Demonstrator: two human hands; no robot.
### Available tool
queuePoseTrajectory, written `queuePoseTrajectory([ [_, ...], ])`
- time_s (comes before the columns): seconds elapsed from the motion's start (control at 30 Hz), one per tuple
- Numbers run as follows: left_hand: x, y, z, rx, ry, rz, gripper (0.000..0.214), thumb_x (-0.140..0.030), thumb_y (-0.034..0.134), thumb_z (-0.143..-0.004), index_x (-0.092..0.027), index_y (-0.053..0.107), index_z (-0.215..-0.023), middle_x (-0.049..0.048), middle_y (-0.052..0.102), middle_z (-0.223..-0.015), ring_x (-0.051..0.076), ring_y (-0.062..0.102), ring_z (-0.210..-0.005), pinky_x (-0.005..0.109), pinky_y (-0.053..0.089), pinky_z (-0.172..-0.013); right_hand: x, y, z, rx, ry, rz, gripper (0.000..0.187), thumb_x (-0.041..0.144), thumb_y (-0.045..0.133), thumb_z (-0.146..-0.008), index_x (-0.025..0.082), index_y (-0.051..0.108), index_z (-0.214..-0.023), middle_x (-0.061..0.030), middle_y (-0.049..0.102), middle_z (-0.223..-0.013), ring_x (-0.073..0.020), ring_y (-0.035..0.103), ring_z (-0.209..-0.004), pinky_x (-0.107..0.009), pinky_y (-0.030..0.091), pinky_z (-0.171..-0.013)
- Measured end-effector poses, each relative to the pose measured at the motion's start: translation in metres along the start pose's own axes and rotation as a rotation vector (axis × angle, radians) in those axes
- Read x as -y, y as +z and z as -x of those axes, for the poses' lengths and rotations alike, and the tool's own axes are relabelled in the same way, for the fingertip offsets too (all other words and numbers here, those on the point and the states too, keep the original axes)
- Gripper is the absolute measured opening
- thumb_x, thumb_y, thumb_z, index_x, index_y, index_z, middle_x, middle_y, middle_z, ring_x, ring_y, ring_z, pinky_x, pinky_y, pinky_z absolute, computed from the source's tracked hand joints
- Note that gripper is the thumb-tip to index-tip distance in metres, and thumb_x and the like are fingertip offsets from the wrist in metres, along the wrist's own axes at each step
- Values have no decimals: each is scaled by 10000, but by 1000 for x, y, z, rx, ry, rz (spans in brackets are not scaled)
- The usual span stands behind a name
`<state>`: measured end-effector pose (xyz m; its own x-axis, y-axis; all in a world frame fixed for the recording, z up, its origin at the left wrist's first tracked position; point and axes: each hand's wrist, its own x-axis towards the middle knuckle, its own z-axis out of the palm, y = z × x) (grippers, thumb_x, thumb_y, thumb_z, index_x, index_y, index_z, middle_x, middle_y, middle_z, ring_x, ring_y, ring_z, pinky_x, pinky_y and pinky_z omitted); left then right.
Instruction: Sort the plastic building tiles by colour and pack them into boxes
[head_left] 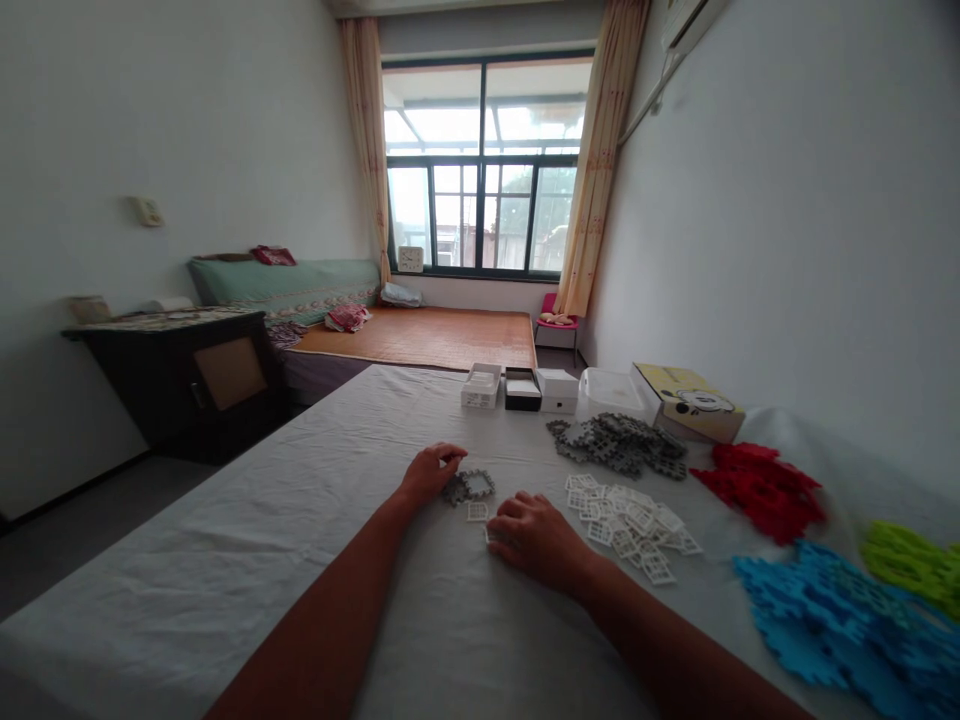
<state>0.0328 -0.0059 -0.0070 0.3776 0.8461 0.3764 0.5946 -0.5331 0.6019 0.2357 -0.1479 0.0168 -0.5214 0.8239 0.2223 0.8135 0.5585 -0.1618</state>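
My left hand point(431, 472) is closed, its bent fingers at a dark grey toothed piece point(454, 490) whose upper part they partly hide. Right against that piece is a grey square frame with toothed edges point(490, 484). Just below the frame, a small white window-like lattice piece point(478, 512) lies flat on the cloth. My right hand point(536, 535), palm down with fingers curled, has another white lattice piece point(490, 537) under its fingertips; most of that piece is covered.
Right of my hands lie heaps of white lattice pieces point(626, 520), grey toothed pieces point(622, 445), red point(761, 490), blue point(847, 620) and yellow-green pieces point(911, 560). Small boxes point(523, 390), a clear plastic container point(611, 390) and a yellow cartoon box point(690, 400) line the table's far side.
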Motion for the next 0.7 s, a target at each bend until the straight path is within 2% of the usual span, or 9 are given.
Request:
queuePoseTrajectory([
  [0.13,0,0,0,-2,16,-5,243,-266,509,-812,-220,711,-939,21,715,-960,168,634,-910,263,471,-857,-10,2,-3,-63,52,6,251,296,418,-935,281,652,-1025,-33,690,-960,-189,566,-953,-311,383,-829],
  [0.23,1,0,0,2,3,-7,243,-269,514,-808,-223,712,-940,21,715,-962,172,631,-918,264,471,-857,-35,-1,-2,-193,217,-62,270,258,399,-935,259,621,-1088,-36,686,-1029,-174,579,-976,-281,391,-837],
  [0.3,1,-1,0,10,-5,-10,243,-271,518,-806,-224,712,-945,22,714,-965,171,631,-915,261,472,-851,-57,-7,3,-253,344,-64,261,260,400,-928,229,636,-1035,-45,688,-1003,-170,593,-943,-269,398,-825],
  [0.43,0,-1,0,11,-2,-22,241,-275,521,-806,-228,715,-940,16,717,-962,170,636,-910,254,472,-846,-90,-20,14,-179,535,46,217,275,455,-887,225,666,-886,-52,683,-877,-188,599,-857,-275,402,-729],
  [0.5,0,-1,0,8,-1,-24,239,-271,523,-805,-228,716,-937,15,719,-962,171,639,-912,247,472,-842,-91,-24,17,-176,533,112,179,307,511,-857,230,672,-846,-64,669,-923,-222,569,-945,-292,394,-731],
  [0.57,-1,-1,0,13,-5,-24,235,-263,524,-804,-226,717,-933,16,720,-964,171,639,-915,245,471,-841,-80,-24,16,-198,458,102,169,335,541,-844,227,671,-843,-67,654,-971,-234,538,-1009,-301,391,-759],
  [0.63,-1,-1,0,13,-4,-21,234,-258,525,-803,-223,716,-933,19,719,-965,171,639,-918,247,470,-844,-63,-21,13,-126,345,-37,189,375,543,-848,228,663,-858,-47,656,-928,-194,568,-919,-275,398,-738],
  [0.7,-1,-1,0,5,9,-13,233,-259,527,-803,-218,716,-933,24,718,-960,174,640,-916,251,469,-844,-44,-17,11,9,235,-185,224,447,605,-798,236,654,-854,-15,653,-864,-153,583,-789,-243,399,-675],
])
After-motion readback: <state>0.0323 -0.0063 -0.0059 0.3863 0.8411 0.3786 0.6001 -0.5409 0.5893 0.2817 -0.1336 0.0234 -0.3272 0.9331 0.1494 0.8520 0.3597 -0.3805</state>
